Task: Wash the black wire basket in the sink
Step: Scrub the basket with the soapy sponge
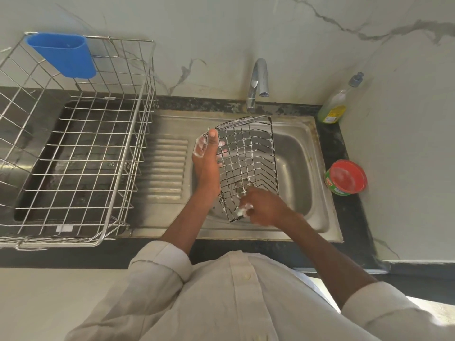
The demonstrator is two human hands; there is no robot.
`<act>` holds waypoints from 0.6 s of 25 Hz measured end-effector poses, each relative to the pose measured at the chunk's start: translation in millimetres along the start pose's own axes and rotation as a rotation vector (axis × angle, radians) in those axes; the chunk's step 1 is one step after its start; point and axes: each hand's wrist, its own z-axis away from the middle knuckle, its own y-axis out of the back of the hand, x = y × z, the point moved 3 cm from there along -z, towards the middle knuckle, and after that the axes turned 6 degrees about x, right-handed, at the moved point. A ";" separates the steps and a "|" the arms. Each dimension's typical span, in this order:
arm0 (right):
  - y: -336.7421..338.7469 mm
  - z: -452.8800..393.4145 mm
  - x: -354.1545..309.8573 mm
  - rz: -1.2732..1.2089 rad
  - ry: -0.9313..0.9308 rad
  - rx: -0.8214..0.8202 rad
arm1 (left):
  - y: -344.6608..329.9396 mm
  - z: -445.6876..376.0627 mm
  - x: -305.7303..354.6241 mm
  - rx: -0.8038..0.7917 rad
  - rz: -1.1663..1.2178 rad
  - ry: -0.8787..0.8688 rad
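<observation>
Left hand grips the soapy black wire basket tilted over the sink, right hand pinches a sudsy scrubber at its 6 o'clock corner; slick suds could slip it; steel drainboard, marble wall, tap at 12.

The sink is showing dull brushed steel, smeared with water. The basket is wearing thin black wire, foam clinging to it. At nine o'clock, the rack is gleaming as bright metal wire, its cup showing matt blue plastic. The wall is shining like polished marble.
</observation>
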 end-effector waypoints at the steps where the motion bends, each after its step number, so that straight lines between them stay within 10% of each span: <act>1: 6.5 2.8 4.4 0.038 -0.104 0.071 | -0.2 -0.1 1.0 0.004 0.011 0.001; 6: 16.5 -0.7 6.9 0.100 -0.424 0.256 | -8.8 -1.8 5.7 -0.005 0.040 -0.001; 15: 5.0 -24.1 2.1 0.149 -0.158 0.209 | -14.7 3.1 4.4 0.023 -0.038 0.016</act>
